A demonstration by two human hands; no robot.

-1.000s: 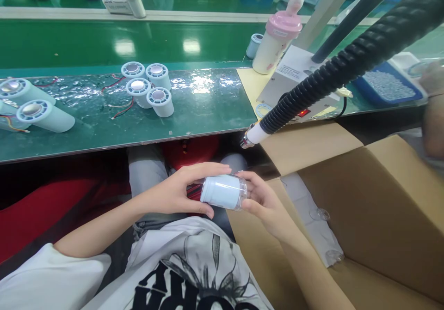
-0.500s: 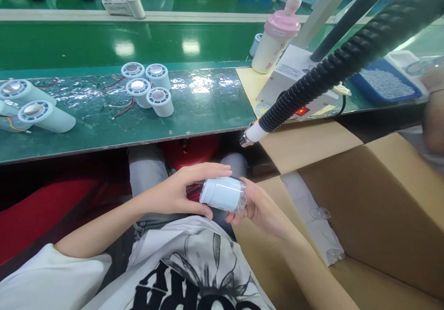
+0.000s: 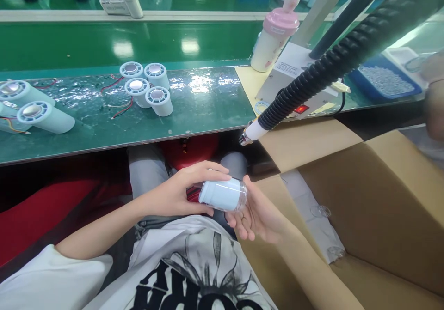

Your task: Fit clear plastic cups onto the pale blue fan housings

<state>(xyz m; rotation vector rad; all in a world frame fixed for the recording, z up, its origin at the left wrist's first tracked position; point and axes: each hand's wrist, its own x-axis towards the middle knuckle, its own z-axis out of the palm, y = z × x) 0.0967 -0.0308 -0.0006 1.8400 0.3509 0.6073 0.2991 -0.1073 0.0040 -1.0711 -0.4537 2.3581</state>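
A light blue cylinder (image 3: 222, 194) lies sideways above my lap, a clear plastic cover reaching past its right end. My left hand (image 3: 187, 187) is closed round the left end, fingers along the top and thumb below. My right hand (image 3: 258, 213) is at the covered right end, its thumb beside the clear rim and its fingers loosely spread below, not wrapped round it. Ahead on the bench stand several similar light blue cylinders (image 3: 159, 101) with round silver centres and thin red wires. More cylinders (image 3: 48, 118) lie tilted at the left.
A black ribbed hose (image 3: 312, 74) with a metal tip (image 3: 245, 138) hangs ahead on the right, by a grey box (image 3: 287, 69) with a lit red switch. An open cardboard box (image 3: 347, 199) is at my right. A pink-lidded bottle (image 3: 274, 37) stands on the bench (image 3: 208, 111).
My right hand's fingers have loosened and opened from round the clear end. The left hand keeps its hold, and the cylinder has hardly moved.
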